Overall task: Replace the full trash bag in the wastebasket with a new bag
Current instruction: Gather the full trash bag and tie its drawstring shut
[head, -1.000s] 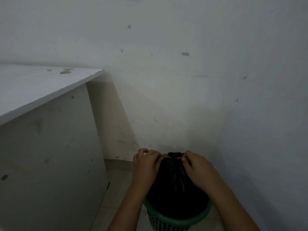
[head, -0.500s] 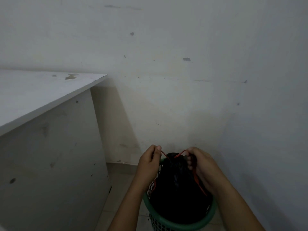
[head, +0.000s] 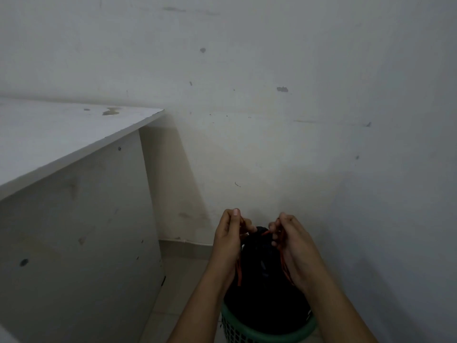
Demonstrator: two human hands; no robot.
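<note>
Drawstrings being tied on full bag

Red drawstring (head: 239, 271) is pinched by left hand (head: 228, 240); black trash bag (head: 262, 276) sits in green wastebasket (head: 259, 336) (floor, beside wall); right hand (head: 293, 243) fingers pinch other strand. Thin cord could slip, loosening the knot.

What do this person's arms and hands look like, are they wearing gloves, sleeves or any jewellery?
Both are bare. The left hand and right hand wear no gloves, and no ring, watch or bracelet shows on either. Both forearms are uncovered right down to the picture's bottom edge, so no sleeve is in view. A short, unpainted nail shows on one left finger. The dim light hides finer detail.
</note>
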